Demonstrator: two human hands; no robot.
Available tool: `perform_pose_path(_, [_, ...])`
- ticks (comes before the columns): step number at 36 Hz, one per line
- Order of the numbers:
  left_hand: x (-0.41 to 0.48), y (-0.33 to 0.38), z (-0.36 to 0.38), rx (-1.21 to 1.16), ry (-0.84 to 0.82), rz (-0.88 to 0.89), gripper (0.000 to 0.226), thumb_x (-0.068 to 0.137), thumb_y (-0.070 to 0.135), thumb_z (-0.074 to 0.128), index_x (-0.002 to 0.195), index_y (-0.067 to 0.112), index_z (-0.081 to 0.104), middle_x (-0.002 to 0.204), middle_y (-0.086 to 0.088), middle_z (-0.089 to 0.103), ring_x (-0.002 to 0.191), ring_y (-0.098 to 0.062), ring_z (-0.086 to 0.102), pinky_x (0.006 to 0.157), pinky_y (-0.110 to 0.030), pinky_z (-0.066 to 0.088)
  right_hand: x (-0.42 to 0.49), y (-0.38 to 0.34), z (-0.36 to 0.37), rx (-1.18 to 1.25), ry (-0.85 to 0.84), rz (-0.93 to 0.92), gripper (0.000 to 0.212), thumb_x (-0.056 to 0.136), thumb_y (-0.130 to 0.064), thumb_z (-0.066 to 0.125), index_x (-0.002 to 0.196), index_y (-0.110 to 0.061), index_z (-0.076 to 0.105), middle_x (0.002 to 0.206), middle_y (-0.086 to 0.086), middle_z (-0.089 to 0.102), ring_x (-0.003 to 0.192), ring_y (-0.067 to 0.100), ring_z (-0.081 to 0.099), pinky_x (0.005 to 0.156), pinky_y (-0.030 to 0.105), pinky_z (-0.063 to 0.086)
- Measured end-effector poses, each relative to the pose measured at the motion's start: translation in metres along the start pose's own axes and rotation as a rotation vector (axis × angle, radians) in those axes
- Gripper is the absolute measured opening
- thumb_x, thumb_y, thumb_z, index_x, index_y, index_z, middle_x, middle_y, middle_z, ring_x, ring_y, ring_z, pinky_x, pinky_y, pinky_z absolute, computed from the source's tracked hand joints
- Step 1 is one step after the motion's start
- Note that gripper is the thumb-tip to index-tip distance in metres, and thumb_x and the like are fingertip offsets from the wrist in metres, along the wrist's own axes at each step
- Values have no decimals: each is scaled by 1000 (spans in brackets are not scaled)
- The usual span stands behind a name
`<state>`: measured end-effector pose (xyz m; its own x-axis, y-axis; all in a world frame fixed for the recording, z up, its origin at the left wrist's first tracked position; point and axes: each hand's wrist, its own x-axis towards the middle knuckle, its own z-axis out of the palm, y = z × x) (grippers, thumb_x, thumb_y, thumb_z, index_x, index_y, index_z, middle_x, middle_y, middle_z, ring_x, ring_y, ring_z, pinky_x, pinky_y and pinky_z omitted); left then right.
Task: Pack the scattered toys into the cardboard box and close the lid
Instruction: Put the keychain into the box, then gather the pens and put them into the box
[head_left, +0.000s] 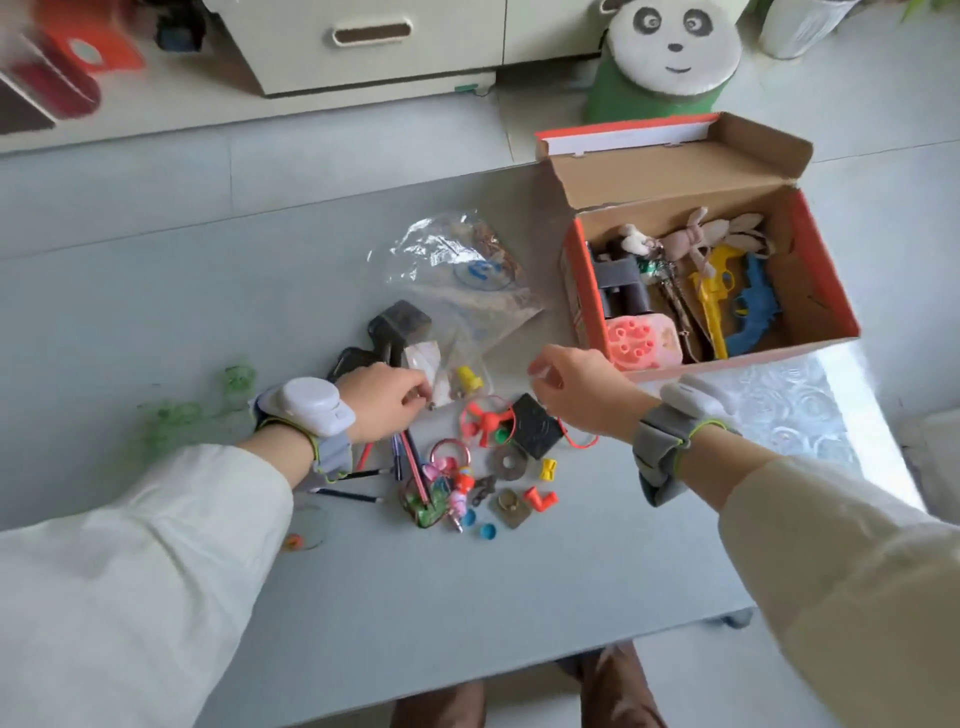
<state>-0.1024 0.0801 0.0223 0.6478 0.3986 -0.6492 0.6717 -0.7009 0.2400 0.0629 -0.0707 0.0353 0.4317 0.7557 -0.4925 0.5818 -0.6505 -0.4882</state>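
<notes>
Two hands over the grey table (363, 597), both with wrist devices. Left hand (382, 400) down on the scattered toys (467, 467), fingers curled, tips bunched beside a yellow piece (470, 379); can't tell if it's pinching anything. Right hand (576, 387) raised between the pile and the cardboard box (826, 270), fingers curled inward, grip contents unclear. Box sits at the table's right, lid open and standing back; inside are a yellow toy gun (711, 296), blue toy gun (753, 306), plush figures (685, 239), black binoculars (623, 291). Clear plastic bag (467, 275) lies behind the pile, red propeller toy (483, 421) and pens (405, 457) in it.
</notes>
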Motion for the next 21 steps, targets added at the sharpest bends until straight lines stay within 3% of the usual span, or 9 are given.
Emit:
perform_pose_path(10, [-7,-77,75,-165,-138,-157,24,93,35,49,101,16,63,104,-2,69,99,-23,62,80,-27,44,5,-30,94,-82,-236,87,26,89,-16,54,113,-11,61,108,9,65,102,25,59,85,26,44])
perform_pose_path(13, [-1,-78,91,-316,-80,-246,23,92,32,52,97,14,65,101,-6,70,95,-25,65,79,-29,48,10,-33,118,-76,-255,71,28,89,-25,59,112,-10,61,107,8,66,98,22,62,90,32,50])
perform_pose_path(17, [18,-76,109,-362,52,-307,25,92,33,53,103,13,64,102,-8,68,97,-28,60,73,-28,42,27,-44,155,-87,-161,26,38,85,-37,63,113,-12,58,107,7,63,96,22,59,86,38,51])
perform_pose_path(21, [34,-69,113,-352,178,-314,25,91,38,54,99,15,62,101,-6,68,96,-29,59,70,-29,40,44,-60,180,-153,-75,69,35,88,-34,57,112,-10,53,108,9,59,99,28,57,79,37,50])
